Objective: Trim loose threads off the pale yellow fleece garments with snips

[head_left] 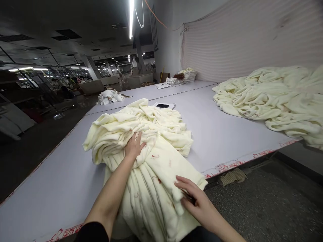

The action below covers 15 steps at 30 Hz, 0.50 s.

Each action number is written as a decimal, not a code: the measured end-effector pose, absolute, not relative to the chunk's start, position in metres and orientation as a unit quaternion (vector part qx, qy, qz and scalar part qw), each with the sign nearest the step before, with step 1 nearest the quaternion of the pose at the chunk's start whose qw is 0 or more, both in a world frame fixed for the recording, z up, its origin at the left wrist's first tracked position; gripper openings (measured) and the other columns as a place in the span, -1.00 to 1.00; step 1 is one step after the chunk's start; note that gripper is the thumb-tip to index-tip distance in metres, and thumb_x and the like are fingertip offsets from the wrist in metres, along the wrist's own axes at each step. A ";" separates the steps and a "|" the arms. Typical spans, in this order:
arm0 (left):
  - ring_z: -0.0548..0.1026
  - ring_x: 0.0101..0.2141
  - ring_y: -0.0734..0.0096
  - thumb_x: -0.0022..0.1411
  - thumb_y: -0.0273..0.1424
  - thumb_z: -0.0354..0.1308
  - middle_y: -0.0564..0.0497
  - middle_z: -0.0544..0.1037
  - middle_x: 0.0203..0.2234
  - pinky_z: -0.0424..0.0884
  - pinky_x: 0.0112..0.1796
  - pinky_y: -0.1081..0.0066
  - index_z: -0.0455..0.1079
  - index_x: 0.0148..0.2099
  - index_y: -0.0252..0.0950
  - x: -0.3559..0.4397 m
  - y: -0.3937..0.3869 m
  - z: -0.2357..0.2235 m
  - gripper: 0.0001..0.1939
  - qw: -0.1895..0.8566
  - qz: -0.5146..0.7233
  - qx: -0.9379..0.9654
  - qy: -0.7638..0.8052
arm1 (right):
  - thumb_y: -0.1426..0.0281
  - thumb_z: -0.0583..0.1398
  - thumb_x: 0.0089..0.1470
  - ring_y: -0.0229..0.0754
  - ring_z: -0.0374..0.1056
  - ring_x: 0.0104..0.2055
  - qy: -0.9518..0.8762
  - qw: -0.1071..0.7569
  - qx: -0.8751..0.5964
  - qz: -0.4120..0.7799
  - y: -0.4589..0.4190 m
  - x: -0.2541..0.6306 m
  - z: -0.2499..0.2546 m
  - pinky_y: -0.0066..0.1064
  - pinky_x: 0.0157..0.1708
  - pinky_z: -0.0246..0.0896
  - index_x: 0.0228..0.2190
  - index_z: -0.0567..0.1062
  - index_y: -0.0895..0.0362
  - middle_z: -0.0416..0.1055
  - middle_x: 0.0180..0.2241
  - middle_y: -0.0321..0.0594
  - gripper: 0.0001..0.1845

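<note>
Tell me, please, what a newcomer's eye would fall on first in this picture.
Most likely the bunched pile of pale yellow fabric in the centre, which spills over the near edge of the light-coloured table. Next would come the heap of similar fabric on the table's right side, and then the bright tube light at the top, left of centre, glaring against the dim hall behind.

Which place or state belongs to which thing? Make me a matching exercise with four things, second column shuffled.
1. left hand
2. right hand
3. black phone
4. light tube

A. on white paper
B. at the cream garments, nearer picture right
C. lit, overhead
D. on the cream garments, farther forward

Pairs: 1-D; 2-B; 3-A; 4-C
</note>
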<state>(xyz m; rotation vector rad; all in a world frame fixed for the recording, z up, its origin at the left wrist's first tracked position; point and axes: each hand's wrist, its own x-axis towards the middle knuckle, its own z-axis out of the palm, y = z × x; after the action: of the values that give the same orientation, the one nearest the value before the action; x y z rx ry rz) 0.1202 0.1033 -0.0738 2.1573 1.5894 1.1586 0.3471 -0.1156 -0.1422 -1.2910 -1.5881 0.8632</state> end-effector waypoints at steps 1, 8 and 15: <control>0.18 0.15 -0.13 0.21 -0.25 0.06 -0.22 0.25 0.13 0.03 0.13 0.04 0.35 0.01 -0.41 0.117 0.089 -0.076 -0.59 0.091 0.391 0.741 0.538 | 0.53 0.08 -0.06 -0.06 0.31 0.00 -0.636 0.447 -0.528 0.341 -0.113 0.344 -0.140 -0.22 -0.02 0.22 -0.20 0.49 0.07 0.41 -0.05 -0.12 -0.64; 0.44 -0.29 0.19 0.17 -0.28 0.09 -0.07 0.47 -0.36 0.34 -0.22 0.26 0.34 -0.11 -0.23 0.152 -0.064 -0.112 -0.76 0.258 0.335 0.771 0.476 | 0.36 0.08 -0.03 -0.23 0.26 -0.50 -0.449 0.512 -0.560 0.473 -0.094 0.337 -0.125 -0.47 -0.51 0.17 -0.40 0.42 0.12 0.35 -0.55 -0.36 -0.85; 0.42 -0.14 0.19 0.12 -0.46 0.04 -0.09 0.47 -0.22 0.31 -0.14 0.27 0.24 -0.08 -0.23 0.205 -0.092 -0.126 -0.73 0.363 0.430 0.656 0.503 | 0.42 0.08 0.00 -0.22 0.31 -0.44 -0.585 0.450 -0.594 0.319 -0.104 0.359 -0.117 -0.46 -0.46 0.19 -0.35 0.36 0.08 0.38 -0.46 -0.33 -0.89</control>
<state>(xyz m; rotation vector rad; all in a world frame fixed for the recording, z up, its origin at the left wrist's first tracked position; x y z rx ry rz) 0.2051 -0.0919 -0.1257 1.6884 1.2961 1.1068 0.3587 -0.1044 -0.1165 -1.4699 -1.4467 0.7892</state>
